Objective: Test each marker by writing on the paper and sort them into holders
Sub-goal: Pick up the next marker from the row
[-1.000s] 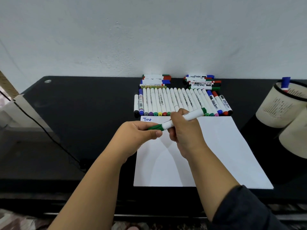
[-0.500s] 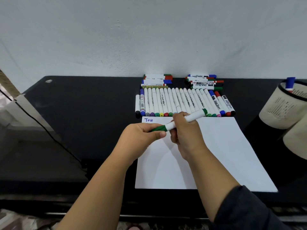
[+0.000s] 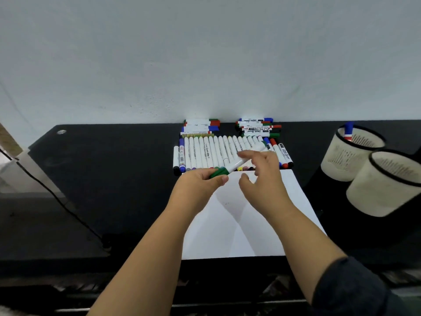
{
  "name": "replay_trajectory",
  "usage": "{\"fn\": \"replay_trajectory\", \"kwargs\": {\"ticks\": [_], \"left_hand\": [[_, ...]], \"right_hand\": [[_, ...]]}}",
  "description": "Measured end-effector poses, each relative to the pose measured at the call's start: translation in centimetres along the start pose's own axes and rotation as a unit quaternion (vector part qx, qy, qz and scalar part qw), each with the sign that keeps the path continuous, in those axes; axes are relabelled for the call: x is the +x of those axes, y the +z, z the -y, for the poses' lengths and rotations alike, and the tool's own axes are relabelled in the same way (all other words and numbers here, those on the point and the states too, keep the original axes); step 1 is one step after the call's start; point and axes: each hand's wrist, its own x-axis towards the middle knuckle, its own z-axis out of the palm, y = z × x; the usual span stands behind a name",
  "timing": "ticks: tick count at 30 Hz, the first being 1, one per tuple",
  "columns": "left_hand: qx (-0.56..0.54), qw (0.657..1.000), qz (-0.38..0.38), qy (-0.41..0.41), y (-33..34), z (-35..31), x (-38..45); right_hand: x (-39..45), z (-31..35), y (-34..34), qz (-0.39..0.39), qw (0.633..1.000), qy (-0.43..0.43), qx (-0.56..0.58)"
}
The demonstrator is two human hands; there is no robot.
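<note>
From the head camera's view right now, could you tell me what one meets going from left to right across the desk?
Black cable → left hand pinching the green marker → right hand → holder with a blue marker → second holder.

Black desk [image 3: 118, 179] against white wall [image 3: 205, 53]

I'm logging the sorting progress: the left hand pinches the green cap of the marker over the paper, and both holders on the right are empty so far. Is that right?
Not quite. The head view shows the left hand pinching the green cap of the marker over the paper, but the farther holder already holds a blue-capped marker. Nothing shows in the nearer holder.
</note>
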Motion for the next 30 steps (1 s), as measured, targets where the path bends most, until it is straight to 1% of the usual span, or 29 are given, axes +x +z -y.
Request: {"fn": "replay_trajectory", "kwargs": {"ticks": [1, 3, 6, 8, 11, 14, 16, 18, 20, 21, 23, 27, 30], "left_hand": [[0.002, 1.000, 0.007, 0.002, 0.3, -0.6, 0.1], [0.012, 1.000, 0.023, 0.011, 1.0, -2.1, 0.3], [0.017, 0.997, 0.043, 0.057, 2.5, -4.3, 0.8], [0.016, 0.992, 0.069, 0.102, 3.7, -5.5, 1.4], [0.048, 0.985, 0.103, 0.133, 6.0, -5.9, 2.9], [0.147, 0.978, 0.079, 0.126, 8.9, -4.3, 5.0], [0.209, 0.968, 0.067, 0.118, 10.7, -2.9, 6.0], [0.275, 0.952, 0.067, 0.115, 12.0, -1.4, 6.8], [0.345, 0.927, 0.065, 0.131, 12.9, 0.0, 7.4], [0.371, 0.916, 0.060, 0.144, 13.2, 0.6, 7.7], [0.393, 0.904, 0.047, 0.161, 13.8, 1.4, 8.0], [0.399, 0.899, 0.032, 0.179, 14.1, 2.0, 8.3], [0.396, 0.901, 0.023, 0.178, 14.1, 2.0, 8.3]], "right_hand": [[0.2, -0.3, -0.5, -0.014, 0.996, -0.044, -0.079], [0.9, -0.8, -1.9, -0.039, 0.979, -0.097, -0.176], [2.3, -1.5, -4.5, -0.040, 0.958, -0.142, -0.246], [3.3, -2.4, -6.6, -0.053, 0.949, -0.151, -0.273], [4.5, -3.6, -9.9, -0.082, 0.952, -0.125, -0.266], [5.2, -5.2, -13.3, -0.095, 0.965, -0.082, -0.229], [5.5, -6.4, -15.1, -0.117, 0.970, -0.067, -0.203], [5.9, -7.5, -16.5, -0.135, 0.971, -0.049, -0.192], [6.1, -8.3, -17.5, -0.139, 0.971, -0.029, -0.195], [6.3, -8.6, -17.9, -0.135, 0.971, -0.016, -0.196], [6.5, -9.0, -18.4, -0.113, 0.973, 0.013, -0.202], [7.3, -9.6, -18.7, -0.053, 0.970, 0.057, -0.231], [8.1, -9.9, -18.8, -0.029, 0.962, 0.072, -0.261]]}}
